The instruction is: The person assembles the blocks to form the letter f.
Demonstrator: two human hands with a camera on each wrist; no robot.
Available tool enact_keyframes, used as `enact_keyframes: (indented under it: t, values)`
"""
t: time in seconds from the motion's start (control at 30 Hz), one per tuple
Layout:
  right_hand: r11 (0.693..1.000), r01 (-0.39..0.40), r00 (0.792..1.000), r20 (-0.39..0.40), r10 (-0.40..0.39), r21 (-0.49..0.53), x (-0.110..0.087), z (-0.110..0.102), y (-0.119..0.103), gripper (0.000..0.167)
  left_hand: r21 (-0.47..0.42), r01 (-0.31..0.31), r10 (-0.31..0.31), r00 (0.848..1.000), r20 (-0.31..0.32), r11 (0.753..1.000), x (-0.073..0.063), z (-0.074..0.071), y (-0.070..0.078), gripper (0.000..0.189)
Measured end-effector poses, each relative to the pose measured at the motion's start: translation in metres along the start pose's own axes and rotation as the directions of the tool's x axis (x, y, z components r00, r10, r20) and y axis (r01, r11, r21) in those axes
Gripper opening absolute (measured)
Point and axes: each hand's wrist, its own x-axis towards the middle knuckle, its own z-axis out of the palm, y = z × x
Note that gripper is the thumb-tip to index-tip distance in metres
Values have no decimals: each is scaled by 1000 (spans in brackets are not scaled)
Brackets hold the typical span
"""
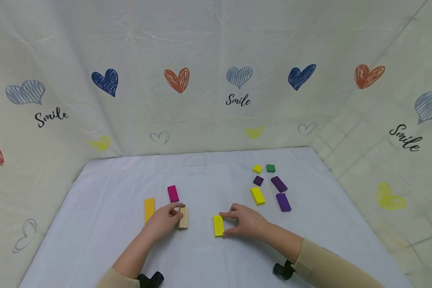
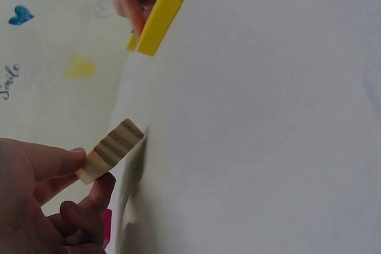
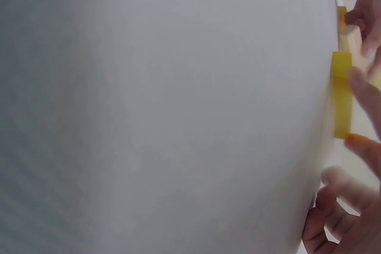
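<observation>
My left hand pinches a bare wooden block between thumb and fingers. The left wrist view shows darker bands across the end of that wooden block. To the right of it, my right hand grips a yellow rectangular block, with thumb and index finger at its two ends. In the right wrist view this yellow block stands out beside the fingertips. A gap of white cloth separates the two held blocks. Just behind the left hand lie an orange block and a magenta block.
At the back right lie a small yellow block, a green block, a small dark purple block, two longer purple blocks and another yellow block. White cloth covers the table; a heart-printed curtain surrounds it.
</observation>
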Motion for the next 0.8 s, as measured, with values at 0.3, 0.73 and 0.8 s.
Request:
enact_keyframes:
  t: [0.3,0.73,0.8]
  values:
    - [1000,1,1000,-4,-1,-16,0,0,0,68,-71,-13,14,1000,13,997,29,16,22,31]
    - [1000,10,1000,-6,-10,-12,0,0,0,68,-91,-59,63,998,32,994,54,39,48,31]
    - [1000,4,1000,-4,-4,-12,0,0,1,68,-87,-70,73,997,29,994,55,41,50,30]
